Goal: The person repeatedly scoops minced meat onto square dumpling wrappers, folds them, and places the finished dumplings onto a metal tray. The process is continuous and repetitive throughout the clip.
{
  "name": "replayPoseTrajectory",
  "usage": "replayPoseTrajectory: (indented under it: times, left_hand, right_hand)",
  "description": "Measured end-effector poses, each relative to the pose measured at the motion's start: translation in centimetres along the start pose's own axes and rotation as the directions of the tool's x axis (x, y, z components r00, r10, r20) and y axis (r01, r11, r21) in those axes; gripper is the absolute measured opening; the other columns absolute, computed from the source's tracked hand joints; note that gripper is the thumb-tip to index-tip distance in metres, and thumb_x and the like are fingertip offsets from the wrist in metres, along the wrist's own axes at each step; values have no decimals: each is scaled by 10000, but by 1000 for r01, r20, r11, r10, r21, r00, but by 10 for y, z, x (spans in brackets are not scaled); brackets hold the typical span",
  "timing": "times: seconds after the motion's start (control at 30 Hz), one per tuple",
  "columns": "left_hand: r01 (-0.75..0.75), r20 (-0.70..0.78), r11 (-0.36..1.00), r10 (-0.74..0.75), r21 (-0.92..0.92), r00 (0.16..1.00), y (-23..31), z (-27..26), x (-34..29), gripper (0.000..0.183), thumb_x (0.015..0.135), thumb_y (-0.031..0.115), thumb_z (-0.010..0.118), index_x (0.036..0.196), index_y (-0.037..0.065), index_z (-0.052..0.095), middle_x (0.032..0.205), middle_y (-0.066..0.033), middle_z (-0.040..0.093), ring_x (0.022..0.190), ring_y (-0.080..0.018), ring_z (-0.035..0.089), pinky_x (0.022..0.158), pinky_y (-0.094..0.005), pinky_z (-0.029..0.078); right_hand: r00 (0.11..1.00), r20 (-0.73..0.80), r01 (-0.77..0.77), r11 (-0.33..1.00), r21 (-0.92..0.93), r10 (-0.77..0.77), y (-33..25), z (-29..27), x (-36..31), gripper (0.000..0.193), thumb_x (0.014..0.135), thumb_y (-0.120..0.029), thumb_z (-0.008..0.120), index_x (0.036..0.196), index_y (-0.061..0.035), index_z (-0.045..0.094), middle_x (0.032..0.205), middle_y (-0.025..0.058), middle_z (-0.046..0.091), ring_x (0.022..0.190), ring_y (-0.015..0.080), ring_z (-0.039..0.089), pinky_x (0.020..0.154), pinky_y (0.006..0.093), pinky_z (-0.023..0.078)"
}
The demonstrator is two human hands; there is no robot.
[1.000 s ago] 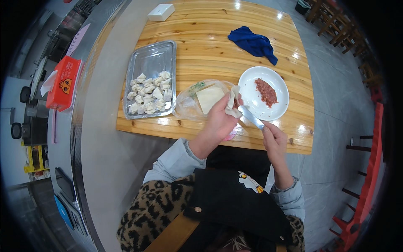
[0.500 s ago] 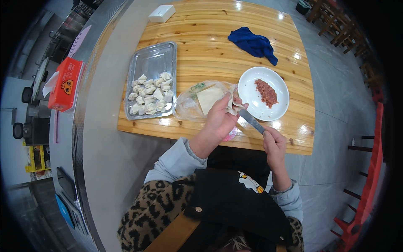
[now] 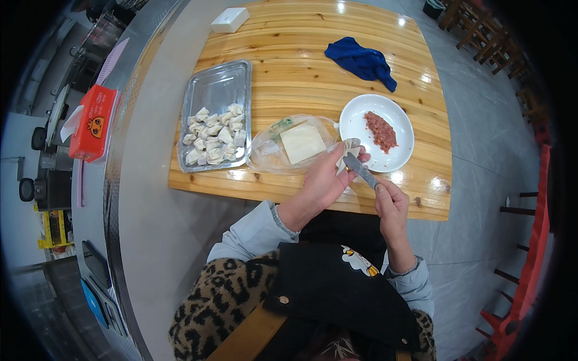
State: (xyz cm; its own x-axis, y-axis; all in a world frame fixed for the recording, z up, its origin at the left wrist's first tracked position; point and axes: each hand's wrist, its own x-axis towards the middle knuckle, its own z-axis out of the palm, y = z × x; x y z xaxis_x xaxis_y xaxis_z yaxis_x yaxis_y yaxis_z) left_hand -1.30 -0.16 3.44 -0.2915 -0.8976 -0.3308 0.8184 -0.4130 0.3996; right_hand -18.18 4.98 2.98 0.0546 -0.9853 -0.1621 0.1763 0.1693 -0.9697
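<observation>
My left hand (image 3: 325,180) cups a pale dumpling wrapper (image 3: 348,150) at the near edge of the wooden table (image 3: 289,54). My right hand (image 3: 391,204) grips a flat metal spatula (image 3: 360,168) whose tip lies on that wrapper. Just beyond sits a white plate (image 3: 361,120) with a small heap of pink minced filling (image 3: 381,130). Left of my left hand, a clear plastic bag (image 3: 265,153) holds a stack of square wrappers (image 3: 303,142). A steel tray (image 3: 214,90) further left carries several folded dumplings (image 3: 214,135).
A crumpled blue cloth (image 3: 361,61) lies at the back right of the table, a small white box (image 3: 229,20) at the back left. A red tissue box (image 3: 91,123) stands on the grey counter to the left. Red chair frames (image 3: 530,265) line the right side.
My right hand has brought the spatula from beside the plate's near rim onto the wrapper in my left hand. My left hand barely shifted.
</observation>
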Motion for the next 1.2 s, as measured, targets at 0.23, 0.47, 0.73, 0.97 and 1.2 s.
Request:
replayPoseTrajectory:
  times: [0.23,0.47,0.73,0.97,1.2]
  left_hand:
    - [-114,68,932,96,344,993,3,7,-4,330,1014,233,348,1250,26,451,983,-73,571,932,-195,575,900,-366,468]
    - [-181,21,982,180,46,983,7,1,6,243,1004,179,360,1140,16,477,940,-45,499,883,-159,516,869,-361,463]
    - [-443,240,830,379,339,894,-10,-9,7,217,1011,220,335,1079,51,454,961,-58,503,866,-151,506,863,-339,430]
    - [-542,368,353,453,763,812,-15,-11,2,181,1008,202,361,1032,66,478,827,-18,485,730,-85,454,655,-230,408]
    - [-577,284,540,531,612,798,8,-13,0,127,995,169,398,927,78,454,769,23,431,629,-30,355,553,-200,338]
  right_hand:
    - [985,-7,167,968,-186,-172,-1,-1,-5,220,945,-93,527,1108,31,608,602,-87,414,487,-3,325,431,179,239]
    - [994,70,-88,996,-13,88,0,4,-7,230,944,-107,523,1105,35,607,599,-85,423,478,-1,328,426,180,242]
    - [991,31,-133,955,266,129,6,10,-2,247,939,-121,524,1107,40,606,560,-68,402,444,23,304,407,199,241]
    - [998,-28,-62,993,102,65,-5,8,-7,256,941,-116,514,1121,46,597,566,-59,419,452,19,324,407,201,247]
    - [1000,-12,8,1000,-24,-8,-6,0,-6,260,950,-115,502,1125,59,585,567,-36,436,436,27,325,398,191,244]
